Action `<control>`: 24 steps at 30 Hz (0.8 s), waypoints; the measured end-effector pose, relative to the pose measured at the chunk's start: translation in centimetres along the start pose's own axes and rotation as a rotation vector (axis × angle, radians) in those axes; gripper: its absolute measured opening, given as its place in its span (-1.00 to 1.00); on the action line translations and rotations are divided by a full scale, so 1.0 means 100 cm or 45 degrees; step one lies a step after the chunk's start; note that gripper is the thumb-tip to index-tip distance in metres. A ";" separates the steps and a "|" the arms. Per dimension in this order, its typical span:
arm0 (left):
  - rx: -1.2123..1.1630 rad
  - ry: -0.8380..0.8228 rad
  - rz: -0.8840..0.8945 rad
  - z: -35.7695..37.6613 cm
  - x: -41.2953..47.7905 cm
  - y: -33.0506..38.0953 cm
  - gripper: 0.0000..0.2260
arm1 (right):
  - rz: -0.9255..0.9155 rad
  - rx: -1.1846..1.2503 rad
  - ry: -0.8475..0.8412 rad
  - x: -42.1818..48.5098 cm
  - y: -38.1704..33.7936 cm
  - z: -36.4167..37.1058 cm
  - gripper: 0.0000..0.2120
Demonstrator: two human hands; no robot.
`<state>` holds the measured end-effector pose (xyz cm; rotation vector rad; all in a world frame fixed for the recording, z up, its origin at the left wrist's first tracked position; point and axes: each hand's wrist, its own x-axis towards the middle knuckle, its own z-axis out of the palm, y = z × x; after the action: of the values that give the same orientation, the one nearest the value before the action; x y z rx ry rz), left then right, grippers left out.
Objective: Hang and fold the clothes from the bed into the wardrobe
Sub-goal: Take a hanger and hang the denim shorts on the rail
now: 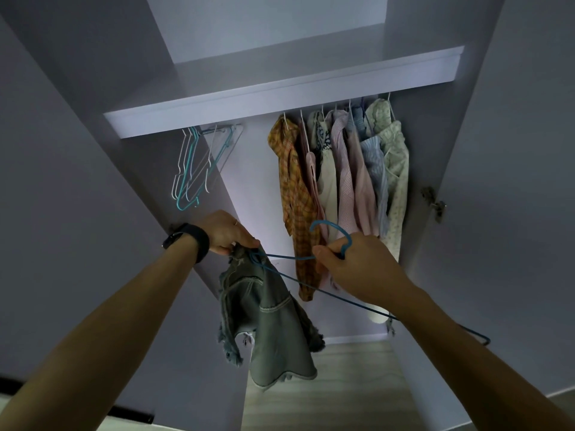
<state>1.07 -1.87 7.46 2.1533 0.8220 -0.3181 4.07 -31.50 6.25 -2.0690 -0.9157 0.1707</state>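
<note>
The grey denim garment [270,321] was held in front of the wardrobe [93,126], hanging at 6 o'clock below the left hand [227,233], which was pinched on its top edge and one end of the blue wire hanger [334,226]. The right hand [351,262] was curled round the hanger's neck, hook towards 12. The hanger's long axis ran approx. 10 to 4 o'clock. The gap btw. spare hangers [193,169] and hung shirts [342,175] lay at 12; the right hand was judged nearer. No brand or writing could be read.
</note>
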 end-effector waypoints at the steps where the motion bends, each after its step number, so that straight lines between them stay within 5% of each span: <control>1: -0.002 -0.006 -0.003 0.000 0.000 -0.001 -0.77 | 0.001 0.003 0.005 0.000 0.000 0.001 -0.52; 17: -0.049 0.077 0.252 0.019 -0.034 0.011 -0.85 | 0.178 -0.057 -0.044 0.026 -0.001 0.043 -0.59; 21: -0.158 0.094 0.416 0.028 -0.048 0.017 -0.83 | 0.343 0.187 -0.066 0.041 0.011 0.064 -0.56; 24: 0.119 0.171 0.667 0.032 -0.057 0.014 -0.88 | 0.289 0.413 0.101 0.042 0.010 0.069 -0.64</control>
<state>-2.18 -7.54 8.85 2.4008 0.2925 0.0598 4.80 -24.62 1.96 -1.8563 -0.5615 0.3321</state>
